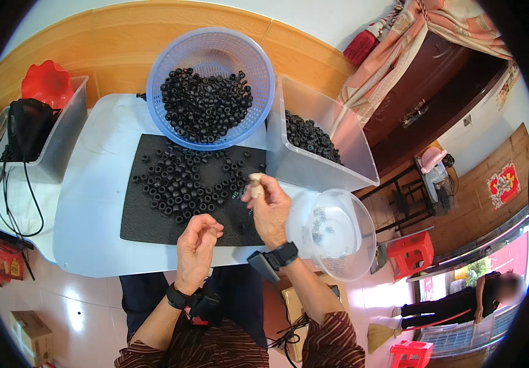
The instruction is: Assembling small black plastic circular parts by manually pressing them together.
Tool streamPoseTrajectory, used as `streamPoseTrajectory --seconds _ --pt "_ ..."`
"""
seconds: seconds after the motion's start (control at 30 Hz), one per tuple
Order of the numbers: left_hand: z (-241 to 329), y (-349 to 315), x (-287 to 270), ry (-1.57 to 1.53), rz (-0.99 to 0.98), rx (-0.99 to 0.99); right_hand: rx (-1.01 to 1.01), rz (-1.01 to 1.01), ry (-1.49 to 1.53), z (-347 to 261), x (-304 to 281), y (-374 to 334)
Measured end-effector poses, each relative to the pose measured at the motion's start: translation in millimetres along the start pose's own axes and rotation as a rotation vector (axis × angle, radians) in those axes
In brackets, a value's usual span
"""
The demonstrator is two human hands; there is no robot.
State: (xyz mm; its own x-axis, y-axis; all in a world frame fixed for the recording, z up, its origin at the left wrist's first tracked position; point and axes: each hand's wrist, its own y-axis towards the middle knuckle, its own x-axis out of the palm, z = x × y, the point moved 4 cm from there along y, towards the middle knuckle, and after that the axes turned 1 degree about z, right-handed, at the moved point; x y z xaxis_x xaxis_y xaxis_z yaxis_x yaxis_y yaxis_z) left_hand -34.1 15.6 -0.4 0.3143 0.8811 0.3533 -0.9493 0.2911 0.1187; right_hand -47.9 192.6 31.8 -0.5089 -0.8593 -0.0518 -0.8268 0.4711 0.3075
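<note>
My left hand (196, 246) is closed in a pinch over the near edge of a dark mat (139, 230); whatever it may hold is too small to make out. Tan coverings wrap fingertips of my right hand (270, 208), which is pinched closed above the mat's right part; its contents are hidden. Between and beyond my hands, many small black ring-shaped parts (182, 184) lie spread over the mat. Tiny metallic pieces, perhaps springs, lie by my right fingertips. Both wrists wear black straps with devices.
A blue perforated basket (157, 116) of black parts stands behind the mat. Right of it is a translucent bin (319, 175) with more. A clear round tub (362, 245) holds small metallic pieces. Another bin (71, 138) stands left; a person (467, 303) holds a broom at far right.
</note>
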Motion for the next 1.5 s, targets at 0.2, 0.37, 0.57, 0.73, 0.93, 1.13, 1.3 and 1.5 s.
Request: streamPoseTrajectory --seconds 0.2,0.37,0.57,0.73,0.93,1.13,1.3,1.5 --pt "-2 0 -1 0.09 -0.014 0.023 -0.019 -0.202 -0.491 -24 -28 -32" --pt "1 -3 1 0.138 -0.023 0.064 -0.212 -0.352 -0.753 -29 -4 -45" --pt "-1 -3 5 0.187 -0.025 0.042 -0.201 -0.31 -0.823 -27 5 -43" --pt "-1 -2 0 0.088 0.003 0.086 -0.249 -0.332 -0.779 -35 22 -46" --pt "-2 -3 3 0.061 0.009 0.047 -0.272 -0.378 -0.716 -19 16 -40" --pt "-1 0 2 0.152 0.0 0.015 -0.193 -0.286 -0.354 -15 6 -49" --pt "5 4 7 0.275 -0.042 0.01 -0.107 -0.262 -0.182 -8 0 -48" --pt "2 2 10 0.367 -0.055 0.075 0.259 -0.382 0.249 6 8 -43"
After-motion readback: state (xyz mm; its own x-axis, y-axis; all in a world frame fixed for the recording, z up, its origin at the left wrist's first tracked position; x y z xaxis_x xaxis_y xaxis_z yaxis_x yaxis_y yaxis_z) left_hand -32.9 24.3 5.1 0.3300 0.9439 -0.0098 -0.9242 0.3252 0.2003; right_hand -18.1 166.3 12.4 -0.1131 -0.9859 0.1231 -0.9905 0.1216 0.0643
